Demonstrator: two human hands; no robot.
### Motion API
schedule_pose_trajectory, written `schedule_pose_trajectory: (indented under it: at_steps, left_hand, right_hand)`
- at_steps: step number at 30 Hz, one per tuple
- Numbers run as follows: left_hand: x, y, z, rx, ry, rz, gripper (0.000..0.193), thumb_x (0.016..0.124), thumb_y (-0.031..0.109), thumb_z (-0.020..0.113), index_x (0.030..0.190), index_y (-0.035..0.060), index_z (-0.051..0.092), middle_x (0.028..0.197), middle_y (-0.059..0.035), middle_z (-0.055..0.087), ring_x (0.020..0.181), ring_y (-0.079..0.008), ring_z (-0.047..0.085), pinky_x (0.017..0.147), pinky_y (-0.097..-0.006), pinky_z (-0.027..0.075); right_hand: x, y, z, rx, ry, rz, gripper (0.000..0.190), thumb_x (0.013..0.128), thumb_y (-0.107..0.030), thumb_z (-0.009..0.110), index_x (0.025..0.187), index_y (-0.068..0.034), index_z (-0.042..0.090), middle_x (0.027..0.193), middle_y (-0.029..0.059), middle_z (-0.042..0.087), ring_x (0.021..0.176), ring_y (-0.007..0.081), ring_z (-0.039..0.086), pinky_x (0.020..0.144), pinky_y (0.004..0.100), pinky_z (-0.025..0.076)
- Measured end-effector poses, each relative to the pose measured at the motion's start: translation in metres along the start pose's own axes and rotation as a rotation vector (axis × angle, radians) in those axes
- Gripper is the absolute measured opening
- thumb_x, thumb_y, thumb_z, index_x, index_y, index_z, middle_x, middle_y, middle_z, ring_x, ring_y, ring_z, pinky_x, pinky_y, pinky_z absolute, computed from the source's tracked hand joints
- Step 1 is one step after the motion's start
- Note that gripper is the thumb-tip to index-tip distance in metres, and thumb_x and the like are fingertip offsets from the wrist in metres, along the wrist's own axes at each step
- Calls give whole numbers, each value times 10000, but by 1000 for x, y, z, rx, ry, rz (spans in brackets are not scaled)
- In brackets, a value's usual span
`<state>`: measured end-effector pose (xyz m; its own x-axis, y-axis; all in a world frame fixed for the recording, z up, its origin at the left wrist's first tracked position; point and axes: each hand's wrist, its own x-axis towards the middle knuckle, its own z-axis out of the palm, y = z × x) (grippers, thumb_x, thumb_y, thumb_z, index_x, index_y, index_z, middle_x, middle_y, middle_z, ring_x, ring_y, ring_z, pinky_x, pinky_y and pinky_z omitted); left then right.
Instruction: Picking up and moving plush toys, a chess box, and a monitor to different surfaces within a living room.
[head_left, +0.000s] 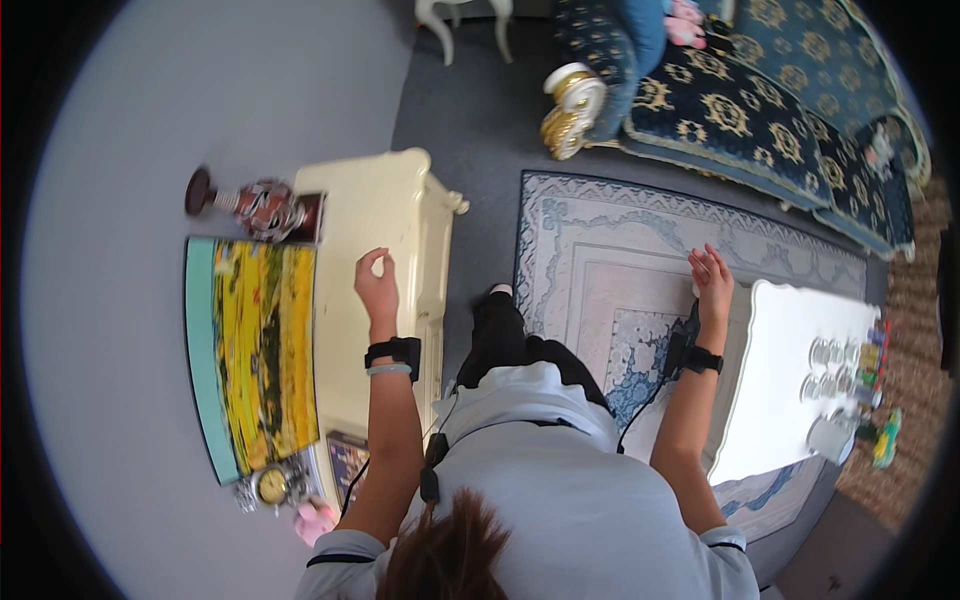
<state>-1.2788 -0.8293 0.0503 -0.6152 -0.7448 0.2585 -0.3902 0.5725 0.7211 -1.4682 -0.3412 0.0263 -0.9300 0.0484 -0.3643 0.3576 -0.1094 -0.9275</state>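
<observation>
My left hand (377, 289) hangs over the cream cabinet (352, 202), its fingers loosely curled with a gap beside the thumb and nothing held. That wrist carries a black strap with a small box (397, 354) and a pale bangle (390, 369). Over the patterned rug (559, 247), near one corner of the white scalloped table (780, 375), my right hand (712, 285) is raised with bent, slightly spread fingers. It holds nothing. A black strapped device (697, 360) sits on the right wrist. I cannot tell whether either hand touches the furniture below.
On the cabinet stand a brown vase (270, 210), a yellow landscape painting (270, 352), a clock (271, 484) and a pink plush toy (313, 521). Several glasses (829, 367) and a white pitcher (831, 436) stand on the table. A blue patterned sofa (727, 112) lies ahead.
</observation>
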Motion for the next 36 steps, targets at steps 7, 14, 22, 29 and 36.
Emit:
schedule_pose_trajectory:
  at_steps: [7,14,22,29,36]
  left_hand:
    - [111,43,55,-137,-152,-3,131,794,93,531,878,10,590,876,-82,607,874,-183,573,800,-293,428]
    - [187,106,169,-238,-304,173,148,814,107,531,901,2,585,861,-70,618,818,-153,581,758,-262,435]
    - [206,194,288,-329,-524,424,142,822,105,533,908,6,588,813,-60,622,748,-118,581,693,-248,442]
    - [173,233,356,-549,-855,317,163,833,104,550,945,-15,552,881,-59,596,803,-103,552,738,-226,426]
    - [221,268,387,-549,-768,371,175,838,135,540,925,-16,556,830,-63,584,721,-113,556,629,-233,438]
  right_hand:
    - [-39,19,-19,233,326,-6,311,878,-207,470,1133,-31,501,964,56,618,859,124,593,692,196,414]
    - [-60,39,-51,394,770,16,303,866,-201,467,1133,-64,502,963,58,617,834,125,594,630,192,395]
    - [-106,50,-64,201,1046,-113,226,880,-207,481,1010,-49,577,765,25,584,662,87,568,554,162,383]
    - [-147,65,-68,111,1329,-73,244,850,-276,545,724,-68,535,597,-37,440,524,37,383,481,174,323]
    - [-132,83,-84,91,1660,-107,378,834,-271,575,557,-156,344,479,-68,277,418,35,252,393,190,210]
